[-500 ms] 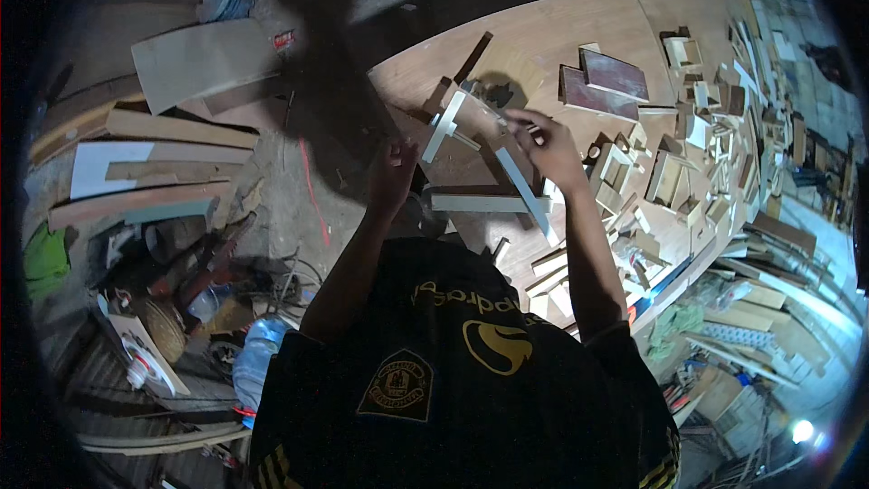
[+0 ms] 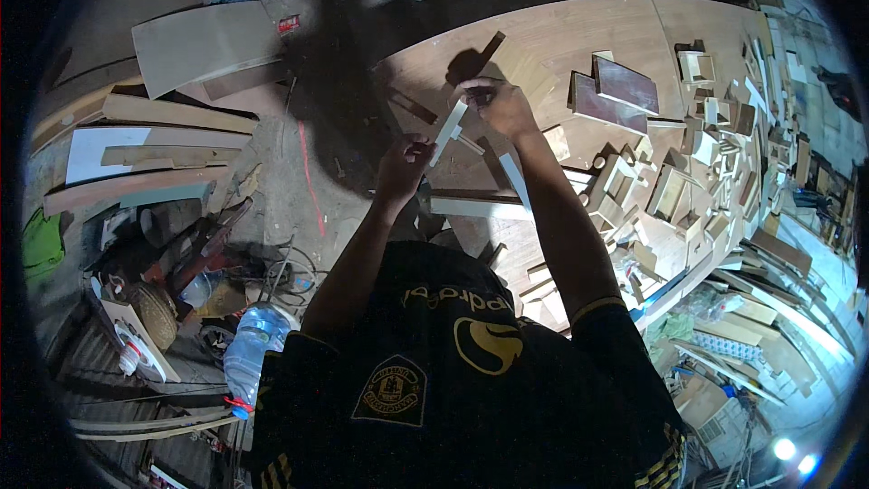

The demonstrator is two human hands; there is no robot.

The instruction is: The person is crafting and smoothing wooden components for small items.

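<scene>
A pale wooden strip [image 2: 449, 131] with a short crosspiece slants over the near-left part of the wooden table [image 2: 434, 48]. My left hand [image 2: 405, 168] has its fingers curled against the strip's lower left edge. At the upper end is my right hand [image 2: 503, 110], thumb and fingertips drawn together; anything small between them is too dark to see. Below my right wrist lies a pale grey-edged board [image 2: 514, 181], partly covered by my forearm. Another long strip [image 2: 480, 206] lies along the table's near edge.
Two dark reddish panels [image 2: 625, 87] lie farther right. Several small open wooden boxes [image 2: 671, 192] and offcuts crowd the table's right side. Long boards [image 2: 172, 134] are stacked on the floor to the left, with a blue water jug [image 2: 254, 350] nearer me. A dark stick [image 2: 489, 52] lies at the far side.
My right hand has moved left and away from me to the strip's upper end, its fingers closing together. My left hand has come closer to the strip. The view has shifted slightly.
</scene>
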